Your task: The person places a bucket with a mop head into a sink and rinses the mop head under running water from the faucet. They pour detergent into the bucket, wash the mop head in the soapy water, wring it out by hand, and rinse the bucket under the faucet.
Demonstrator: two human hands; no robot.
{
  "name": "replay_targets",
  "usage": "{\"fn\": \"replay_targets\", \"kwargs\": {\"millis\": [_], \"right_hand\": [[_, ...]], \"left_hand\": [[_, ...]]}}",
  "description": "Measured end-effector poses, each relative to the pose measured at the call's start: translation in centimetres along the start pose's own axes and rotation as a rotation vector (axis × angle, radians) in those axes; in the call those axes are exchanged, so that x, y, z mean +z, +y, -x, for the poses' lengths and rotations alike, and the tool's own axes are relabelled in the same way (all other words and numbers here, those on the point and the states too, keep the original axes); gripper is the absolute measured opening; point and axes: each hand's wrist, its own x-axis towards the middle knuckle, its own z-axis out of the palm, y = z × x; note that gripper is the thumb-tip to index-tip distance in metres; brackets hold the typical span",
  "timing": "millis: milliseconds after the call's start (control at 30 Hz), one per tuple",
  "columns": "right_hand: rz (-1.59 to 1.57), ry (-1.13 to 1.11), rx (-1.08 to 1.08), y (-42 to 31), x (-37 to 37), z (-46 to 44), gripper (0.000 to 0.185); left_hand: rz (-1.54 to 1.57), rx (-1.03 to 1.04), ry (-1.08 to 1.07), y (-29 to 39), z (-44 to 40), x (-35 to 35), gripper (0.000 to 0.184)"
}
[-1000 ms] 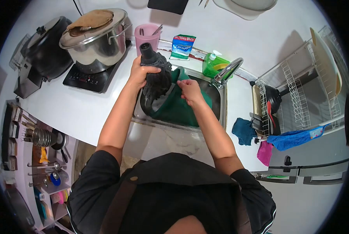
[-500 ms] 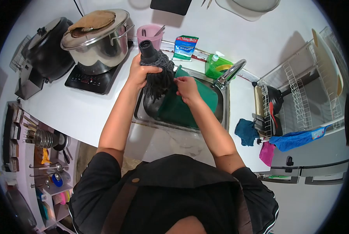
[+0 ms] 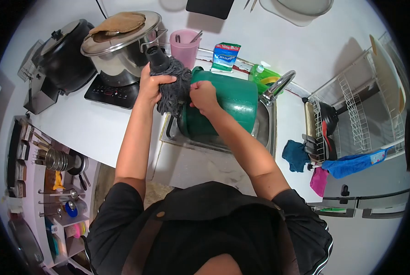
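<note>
My left hand [image 3: 151, 86] is closed around a dark grey mop head [image 3: 175, 87], its black socket pointing up and its strands hanging down. A green bucket [image 3: 235, 98] lies tilted on its side over the steel sink [image 3: 265, 133], its mouth toward the mop head. At the bucket's near-left side, my right hand [image 3: 204, 96] is curled shut on the rim, close beside the mop strands. The rim under the fingers is partly hidden. Behind the bucket rises the curved faucet [image 3: 280, 87].
A large steel pot [image 3: 122, 50] stands on a black induction cooker [image 3: 111, 94] to the left, beside a black pot [image 3: 67, 57]. A pink cup [image 3: 183, 50], detergent packet [image 3: 225, 57] and green caddy [image 3: 264, 78] line the wall. The dish rack [image 3: 351, 110] is right.
The bucket has been lifted and turned up out of the sink. My left hand has moved left with the mop head, and my right hand has shifted left too.
</note>
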Motion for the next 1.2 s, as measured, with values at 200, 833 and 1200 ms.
{"fn": "replay_targets", "kwargs": {"millis": [200, 833, 1200], "right_hand": [[0.107, -0.065, -0.031, -1.8, 1.6, 1.0, 0.012], [-0.364, 0.077, 0.069, 0.5, -11.0, 4.2, 0.02], [-1.142, -0.014, 0.079, 13.6, -19.6, 6.6, 0.029]], "left_hand": [[0.023, 0.006, 0.038, 0.9, 0.9, -1.5, 0.041], [0.107, -0.071, -0.182, -0.2, 0.5, 8.0, 0.038], [0.121, -0.183, -0.291, -6.3, 0.1, 12.8, 0.043]]}}
